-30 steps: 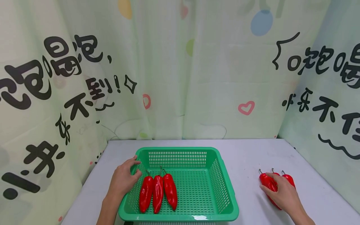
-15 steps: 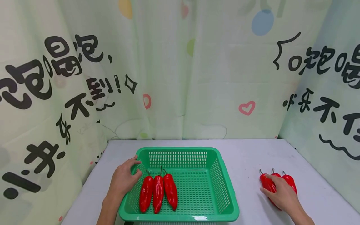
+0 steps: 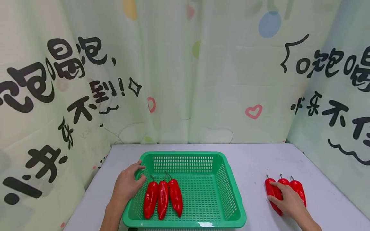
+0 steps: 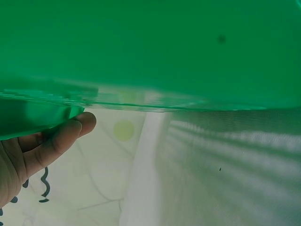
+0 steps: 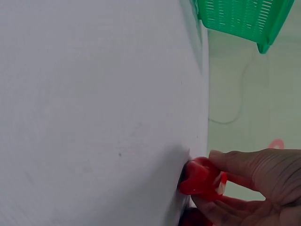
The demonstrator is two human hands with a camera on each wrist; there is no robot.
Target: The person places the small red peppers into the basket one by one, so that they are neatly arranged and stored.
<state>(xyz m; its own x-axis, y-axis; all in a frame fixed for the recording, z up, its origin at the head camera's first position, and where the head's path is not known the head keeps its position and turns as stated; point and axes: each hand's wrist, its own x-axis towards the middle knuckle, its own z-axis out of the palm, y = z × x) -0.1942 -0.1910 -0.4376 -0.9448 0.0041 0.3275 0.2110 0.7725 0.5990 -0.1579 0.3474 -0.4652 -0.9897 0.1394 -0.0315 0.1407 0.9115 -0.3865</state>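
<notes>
My left hand (image 3: 127,182) holds the left rim of a green plastic basket (image 3: 185,223); the left wrist view shows its fingers (image 4: 56,143) under the rim, the thumb hidden. Three glossy red chili peppers lie side by side at the basket's left, the middle one (image 3: 162,200) nearly straight up and down. On the table to the right is another group of three. My right hand (image 3: 289,202) pinches the leftmost red chili pepper (image 3: 269,187) of these between thumb and fingers, its tip (image 5: 195,178) pointing into the right wrist view. The rightmost pepper (image 3: 298,189) is partly covered by the hand.
The white table (image 3: 254,160) carries the basket and the loose peppers. Behind and to both sides hangs a pale green curtain (image 3: 219,80) with dark lettering. Table surface separates the basket's right side from the pepper group.
My right hand has pulled the leftmost table pepper slightly left and turned it a little more upright. My left hand and the peppers in the basket stay put.
</notes>
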